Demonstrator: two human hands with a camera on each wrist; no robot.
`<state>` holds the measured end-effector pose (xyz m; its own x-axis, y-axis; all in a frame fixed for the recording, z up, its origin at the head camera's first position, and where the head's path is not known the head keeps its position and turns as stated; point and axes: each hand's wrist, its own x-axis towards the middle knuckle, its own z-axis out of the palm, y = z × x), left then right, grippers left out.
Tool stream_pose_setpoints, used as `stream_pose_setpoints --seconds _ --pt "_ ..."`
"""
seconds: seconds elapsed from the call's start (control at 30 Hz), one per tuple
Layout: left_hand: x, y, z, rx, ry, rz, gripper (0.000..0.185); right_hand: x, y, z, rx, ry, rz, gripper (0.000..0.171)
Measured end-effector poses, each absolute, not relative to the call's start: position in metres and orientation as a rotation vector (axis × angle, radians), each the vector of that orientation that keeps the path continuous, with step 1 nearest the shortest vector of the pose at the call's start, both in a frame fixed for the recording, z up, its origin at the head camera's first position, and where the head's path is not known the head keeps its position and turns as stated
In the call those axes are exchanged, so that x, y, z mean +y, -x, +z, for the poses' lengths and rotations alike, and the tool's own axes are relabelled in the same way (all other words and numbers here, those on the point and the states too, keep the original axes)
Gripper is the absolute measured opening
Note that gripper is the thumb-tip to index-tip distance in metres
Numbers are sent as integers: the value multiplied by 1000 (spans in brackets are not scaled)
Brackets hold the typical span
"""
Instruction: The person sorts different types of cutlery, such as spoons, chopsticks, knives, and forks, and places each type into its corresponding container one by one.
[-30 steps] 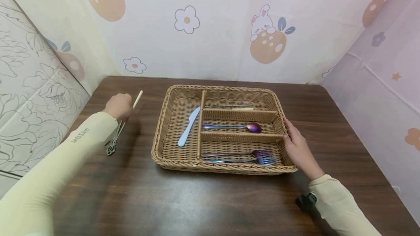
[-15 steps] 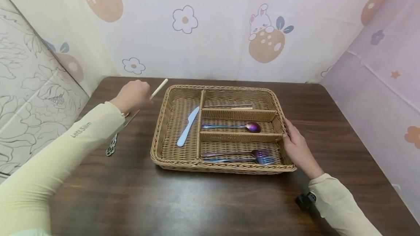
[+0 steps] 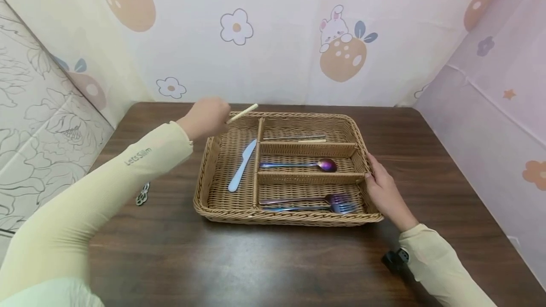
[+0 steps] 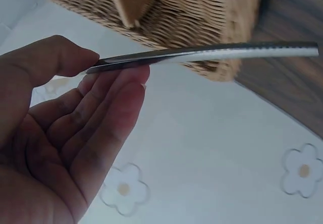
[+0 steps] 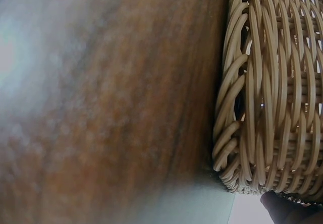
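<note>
My left hand [image 3: 206, 116] is over the far left corner of a wicker cutlery tray [image 3: 281, 217]. It pinches a slim chopstick, whose pale end [image 3: 242, 113] points to the right. In the left wrist view, thumb and fingertips hold one end of this chopstick [image 4: 212, 53], which looks shiny there. My right hand [image 3: 386, 191] grips the tray's right side, thumb over the rim. The right wrist view shows woven wall [image 5: 277, 82] and a dark bit of finger [image 5: 282, 209]. An ornate metal handle [image 3: 143, 194] lies on the table at left, the rest hidden by my sleeve.
The tray's left compartment holds a light blue knife [image 3: 242, 165]. On the right, thin sticks [image 3: 313, 140] lie at the back, a rainbow spoon [image 3: 326, 165] in the middle and two forks [image 3: 341, 207] in front. Patterned curtain [image 3: 273, 60] closes off the table's far edge.
My left hand has lifted the chopstick from the table's left side and carried it rightward to the tray's far left corner. The right hand has stayed on the tray's side.
</note>
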<state>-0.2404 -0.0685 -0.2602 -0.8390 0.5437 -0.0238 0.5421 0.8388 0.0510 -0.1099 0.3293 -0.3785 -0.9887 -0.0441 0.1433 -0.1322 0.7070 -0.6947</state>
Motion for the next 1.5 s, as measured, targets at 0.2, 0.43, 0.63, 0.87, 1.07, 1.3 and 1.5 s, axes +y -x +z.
stream_pose_setpoints --seconds 0.2,0.43,0.63,0.87,1.07,1.3,1.5 --pt "-41 244 -263 2962 -1063 1 16 324 109 -379 -2792 -136 1153 53" --pt "-20 245 -267 2936 -1138 -3 23 320 111 -380 -2800 -136 1153 54" --pt "-5 250 -272 2927 -1156 41 25 320 112 -379 -2786 -149 1129 53" --pt "19 256 -278 2895 -1127 79 24 323 110 -379 -2808 -142 1122 53" --pt "45 263 -288 2916 -1180 61 28 326 110 -382 -2820 -134 1134 54" --pt "72 267 -299 2907 -1179 30 13 328 107 -388 -2802 -142 1159 54" --pt "89 270 -303 2856 -1139 28 17 328 106 -387 -2793 -141 1161 55"
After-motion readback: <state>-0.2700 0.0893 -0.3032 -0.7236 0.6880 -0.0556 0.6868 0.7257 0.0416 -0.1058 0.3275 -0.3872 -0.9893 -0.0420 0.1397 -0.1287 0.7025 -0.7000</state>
